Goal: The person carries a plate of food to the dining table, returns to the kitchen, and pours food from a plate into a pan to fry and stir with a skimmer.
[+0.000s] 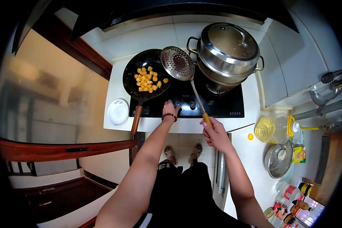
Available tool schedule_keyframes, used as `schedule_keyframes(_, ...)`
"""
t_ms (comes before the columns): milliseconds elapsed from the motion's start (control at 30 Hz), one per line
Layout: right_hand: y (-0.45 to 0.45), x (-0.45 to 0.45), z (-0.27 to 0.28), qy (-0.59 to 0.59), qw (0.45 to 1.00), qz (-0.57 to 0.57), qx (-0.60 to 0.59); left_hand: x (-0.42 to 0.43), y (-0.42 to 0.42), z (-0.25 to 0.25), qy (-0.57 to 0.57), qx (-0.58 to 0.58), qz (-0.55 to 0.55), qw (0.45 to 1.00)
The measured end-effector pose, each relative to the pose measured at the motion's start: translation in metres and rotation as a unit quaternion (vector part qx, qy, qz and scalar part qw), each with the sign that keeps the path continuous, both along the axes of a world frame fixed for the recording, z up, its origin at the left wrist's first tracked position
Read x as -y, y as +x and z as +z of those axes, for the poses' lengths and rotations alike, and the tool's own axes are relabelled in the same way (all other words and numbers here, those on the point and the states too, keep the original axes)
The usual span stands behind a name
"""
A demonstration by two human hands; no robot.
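My right hand [216, 133] is closed round the yellow-tipped handle of a metal skimmer [177, 62]. Its perforated bowl hangs between the wok and the steamer pot, overlapping the wok's right rim. My left hand [171, 110], with a beaded bracelet at the wrist, grips the left control knob [177, 103] on the front of the black gas stove [231, 104]. On the left burner sits a dark wok [131, 81] with a wooden handle, holding several golden-brown cubes [146, 79] of food. A second knob [193, 105] lies just right of my left hand.
A lidded steel steamer pot [228, 53] stands on the right burner. Left of the stove is a white plate [118, 112]. Along the right counter are an oil jug [268, 129], a metal bowl [271, 163] and several bottles and packets. Ladles [321, 98] hang on the right wall.
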State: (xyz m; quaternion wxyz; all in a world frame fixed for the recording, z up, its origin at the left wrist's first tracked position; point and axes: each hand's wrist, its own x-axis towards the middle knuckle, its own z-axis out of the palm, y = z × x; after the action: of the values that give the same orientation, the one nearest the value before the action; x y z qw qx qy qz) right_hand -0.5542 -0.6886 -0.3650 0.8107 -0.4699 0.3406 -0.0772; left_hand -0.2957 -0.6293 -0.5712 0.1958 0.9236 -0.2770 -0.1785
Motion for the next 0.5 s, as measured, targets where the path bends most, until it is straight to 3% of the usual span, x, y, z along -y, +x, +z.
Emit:
schedule_keyframes(200, 0.03, -0.015, 0.002, -0.013, 0.998, -0.021, -0.052, 0.014, 0.01, -0.021, 0.035, -0.001, -0.068, 0.997)
schedule_keyframes(267, 0.044, -0.02, 0.005, -0.031, 0.997, -0.023, -0.065, 0.013, 0.013, -0.024, 0.055, 0.028, -0.153, 0.986)
schedule_keyframes(367, 0.071, -0.027, 0.013, -0.1, 0.99, -0.024, -0.099, 0.01, 0.013, -0.032, 0.047, 0.046, -0.162, 0.985)
schedule_keyframes(400, 0.079, -0.03, 0.016, -0.109, 0.989, -0.027, -0.1, 0.002, 0.008, -0.016, 0.039, 0.065, -0.172, 0.982)
schedule_keyframes(500, 0.099, -0.031, 0.022, -0.197, 0.971, 0.004, -0.132, -0.039, -0.017, 0.043, -0.037, -0.049, -0.251, 0.966)
